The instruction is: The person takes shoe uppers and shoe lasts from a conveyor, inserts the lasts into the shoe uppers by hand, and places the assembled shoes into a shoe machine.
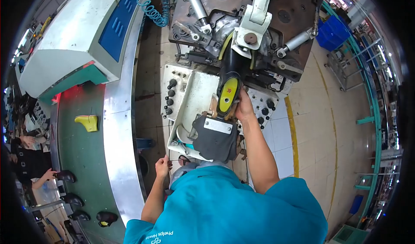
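Observation:
A black shoe upper on a last with a yellow-green top (227, 96) sits in the machine, its toe end under the white press head (250, 34). My right hand (244, 106) is against the right side of the shoe near its heel end; its fingers are partly hidden behind it. Below the shoe is a dark pad with a metal plate (218, 125). My left hand (163, 166) hangs low at the left of the white tray (172, 145), fingers curled together, and touches neither shoe nor machine.
Control panels with black knobs (170, 93) flank the tray. At the left, a green conveyor (80, 151) carries a yellow boot (87, 122) and several dark shoes (106, 218). Another person (32, 162) reaches toward it. A blue crate (333, 33) stands at the upper right.

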A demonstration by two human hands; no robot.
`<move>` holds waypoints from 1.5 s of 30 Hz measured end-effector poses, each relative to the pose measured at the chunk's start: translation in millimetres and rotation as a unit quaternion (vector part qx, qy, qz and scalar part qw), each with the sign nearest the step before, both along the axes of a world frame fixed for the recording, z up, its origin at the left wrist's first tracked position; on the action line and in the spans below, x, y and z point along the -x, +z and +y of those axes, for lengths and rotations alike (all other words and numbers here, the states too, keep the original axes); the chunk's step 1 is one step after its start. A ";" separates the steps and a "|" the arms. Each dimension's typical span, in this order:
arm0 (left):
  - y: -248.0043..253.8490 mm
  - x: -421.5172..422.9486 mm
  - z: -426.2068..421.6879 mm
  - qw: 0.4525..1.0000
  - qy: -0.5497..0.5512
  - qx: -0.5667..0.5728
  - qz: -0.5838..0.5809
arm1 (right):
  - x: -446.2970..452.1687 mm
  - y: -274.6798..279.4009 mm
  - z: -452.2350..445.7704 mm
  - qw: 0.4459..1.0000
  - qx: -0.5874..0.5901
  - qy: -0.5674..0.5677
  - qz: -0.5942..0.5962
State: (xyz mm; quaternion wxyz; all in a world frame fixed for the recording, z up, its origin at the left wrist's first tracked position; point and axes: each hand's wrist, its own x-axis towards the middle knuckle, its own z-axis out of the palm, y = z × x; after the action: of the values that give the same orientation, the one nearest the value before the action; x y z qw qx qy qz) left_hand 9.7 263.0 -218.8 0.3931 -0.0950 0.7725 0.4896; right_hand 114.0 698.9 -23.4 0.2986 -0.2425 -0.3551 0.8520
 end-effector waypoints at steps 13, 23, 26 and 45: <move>-56.0 -22.8 -118.1 0.998 -0.019 0.055 -0.001 | 10.0 0.4 -10.1 0.997 -0.040 -0.058 -0.008; -62.4 -31.3 -187.2 0.999 0.013 0.023 -0.022 | 13.0 -17.3 0.9 0.999 -0.020 -0.016 0.043; -70.0 -35.8 -198.7 0.999 0.000 0.032 -0.012 | 11.9 -1.8 -9.8 0.999 -0.022 -0.021 0.026; -67.0 -33.1 -188.0 0.997 -0.040 -0.021 -0.056 | 13.3 -22.4 5.1 0.999 -0.003 0.003 0.035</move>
State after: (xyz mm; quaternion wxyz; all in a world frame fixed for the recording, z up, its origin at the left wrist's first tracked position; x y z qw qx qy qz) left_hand 42.7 74.9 -285.8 0.4568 -0.0824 0.7423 0.4833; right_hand 100.7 704.0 -45.8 0.3092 -0.2102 -0.3478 0.8598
